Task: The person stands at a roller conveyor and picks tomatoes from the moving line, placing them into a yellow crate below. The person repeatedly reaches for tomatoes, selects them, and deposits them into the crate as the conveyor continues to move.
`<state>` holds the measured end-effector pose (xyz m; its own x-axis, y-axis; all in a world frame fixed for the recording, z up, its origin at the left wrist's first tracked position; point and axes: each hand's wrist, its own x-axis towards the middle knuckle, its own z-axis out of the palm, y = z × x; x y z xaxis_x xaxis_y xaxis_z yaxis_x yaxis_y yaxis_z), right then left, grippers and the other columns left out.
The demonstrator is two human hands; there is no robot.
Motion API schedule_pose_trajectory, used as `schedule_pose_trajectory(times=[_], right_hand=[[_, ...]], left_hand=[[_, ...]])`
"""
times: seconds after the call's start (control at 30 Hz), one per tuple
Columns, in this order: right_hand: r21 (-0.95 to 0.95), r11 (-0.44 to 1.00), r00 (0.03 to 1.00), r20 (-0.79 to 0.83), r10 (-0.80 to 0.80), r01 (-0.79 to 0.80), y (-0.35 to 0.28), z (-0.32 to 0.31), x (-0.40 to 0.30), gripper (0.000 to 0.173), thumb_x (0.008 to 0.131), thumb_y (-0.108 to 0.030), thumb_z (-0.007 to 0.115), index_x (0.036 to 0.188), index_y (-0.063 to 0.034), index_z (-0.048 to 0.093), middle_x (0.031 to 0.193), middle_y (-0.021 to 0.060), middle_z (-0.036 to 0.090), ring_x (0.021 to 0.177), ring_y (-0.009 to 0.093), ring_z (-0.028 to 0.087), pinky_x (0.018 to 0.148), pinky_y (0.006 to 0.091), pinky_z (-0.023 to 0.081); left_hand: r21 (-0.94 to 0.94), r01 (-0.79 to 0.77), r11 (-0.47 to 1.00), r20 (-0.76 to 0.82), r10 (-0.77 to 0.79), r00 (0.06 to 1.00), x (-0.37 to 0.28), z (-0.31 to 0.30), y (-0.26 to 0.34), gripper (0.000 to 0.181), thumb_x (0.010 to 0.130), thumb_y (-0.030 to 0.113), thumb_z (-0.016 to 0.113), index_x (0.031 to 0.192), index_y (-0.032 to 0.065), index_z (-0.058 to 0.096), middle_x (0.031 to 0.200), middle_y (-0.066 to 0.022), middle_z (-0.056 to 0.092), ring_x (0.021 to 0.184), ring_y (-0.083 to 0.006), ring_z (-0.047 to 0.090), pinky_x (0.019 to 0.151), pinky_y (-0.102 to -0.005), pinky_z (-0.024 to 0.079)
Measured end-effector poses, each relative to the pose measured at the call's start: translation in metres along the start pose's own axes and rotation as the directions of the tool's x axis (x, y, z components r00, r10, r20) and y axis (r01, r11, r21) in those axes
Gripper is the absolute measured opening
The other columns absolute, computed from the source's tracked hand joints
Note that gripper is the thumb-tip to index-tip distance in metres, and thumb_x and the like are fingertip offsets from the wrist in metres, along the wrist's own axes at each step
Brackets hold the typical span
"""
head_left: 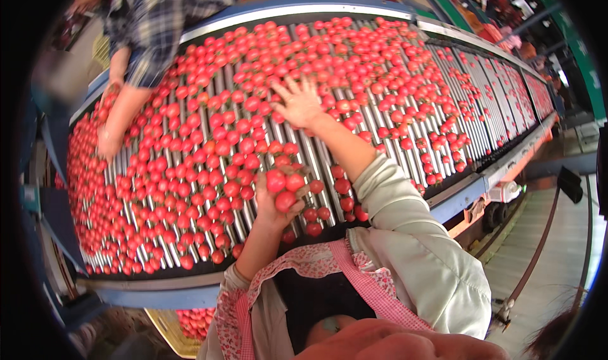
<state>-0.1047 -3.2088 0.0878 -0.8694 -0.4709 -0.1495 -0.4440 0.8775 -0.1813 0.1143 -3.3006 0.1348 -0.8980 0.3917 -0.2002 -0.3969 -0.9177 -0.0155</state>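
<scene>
Many small red tomatoes (246, 146) lie spread over a metal roller conveyor (311, 163) in front of me. My left hand (280, 203) is raised palm up near the conveyor's near side, its fingers curled around several tomatoes (286, 201), the largest ones showing on top. Farther out over the rollers, my right hand (300, 104) reaches palm down with its fingers spread, among or just above the tomatoes. Nothing shows gripped in it, though what lies under the palm is hidden.
Across the belt at upper left, a person in a plaid shirt (156, 32) has both hands over the tomatoes. A yellow crate (164, 334) of tomatoes stands below the blue near rail (166, 297). A white bottle (506, 192) is beside the frame at right; orange crates stand beyond the far rail.
</scene>
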Motion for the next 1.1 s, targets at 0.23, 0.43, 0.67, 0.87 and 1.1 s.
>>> schedule_pose_trajectory(times=[0.23,0.43,0.67,0.87,1.1], right_hand=[[-0.195,0.971,0.985,-0.071,-0.155,0.138,-0.015,0.002,-0.085,0.063,0.089,-0.056,0.048,0.144,-0.0258,0.037,0.155,0.0096,0.021,0.141,0.042,0.013,0.113,0.0555,0.016],[-0.085,0.957,0.959,-0.033,-0.280,0.276,-0.028,0.007,-0.177,0.061,0.088,-0.047,0.056,0.141,-0.0232,0.040,0.151,0.0127,0.026,0.138,0.043,0.019,0.112,0.0569,0.016],[0.021,0.959,0.959,-0.041,-0.281,0.282,-0.055,-0.009,-0.243,0.060,0.084,-0.040,0.064,0.136,-0.0167,0.046,0.146,0.0167,0.032,0.137,0.043,0.021,0.110,0.0592,0.016],[0.253,0.877,0.903,-0.253,-0.347,0.408,-0.109,-0.014,-0.202,0.044,0.085,-0.026,0.064,0.123,-0.0070,0.056,0.135,0.0186,0.044,0.126,0.040,0.038,0.104,0.0478,0.034],[0.069,0.878,0.869,-0.201,-0.452,0.473,-0.164,-0.003,-0.074,0.039,0.080,-0.010,0.063,0.118,-0.0113,0.059,0.124,0.0093,0.056,0.110,0.031,0.053,0.092,0.0411,0.047]], left_hand=[[0.497,-0.043,0.867,-0.065,0.087,0.994,-0.051,0.014,0.014,0.064,0.088,0.068,0.044,0.109,0.0079,0.052,0.119,-0.0129,0.050,0.075,-0.0139,0.054,0.044,-0.0206,0.039],[0.526,-0.294,0.798,-0.079,0.390,0.917,-0.178,0.005,0.019,0.060,0.085,0.064,0.053,0.110,0.0088,0.054,0.126,-0.0130,0.047,0.093,-0.0189,0.059,0.053,-0.0238,0.052],[0.471,-0.586,0.659,-0.206,0.729,0.653,-0.389,-0.059,0.040,0.057,0.083,0.065,0.054,0.107,0.0136,0.055,0.134,-0.0124,0.045,0.106,-0.0223,0.054,0.067,-0.0337,0.052],[0.897,0.106,0.428,-0.423,0.904,-0.065,-0.525,-0.083,0.045,0.044,0.094,0.028,0.057,0.130,0.0058,0.049,0.130,-0.0101,0.052,0.118,-0.0238,0.050,0.100,-0.0371,0.041],[0.573,0.786,-0.233,0.262,0.960,0.093,-0.449,-0.050,0.062,0.047,0.088,0.014,0.061,0.132,0.0039,0.046,0.138,-0.0201,0.040,0.128,-0.0377,0.037,0.108,-0.0478,0.031]])
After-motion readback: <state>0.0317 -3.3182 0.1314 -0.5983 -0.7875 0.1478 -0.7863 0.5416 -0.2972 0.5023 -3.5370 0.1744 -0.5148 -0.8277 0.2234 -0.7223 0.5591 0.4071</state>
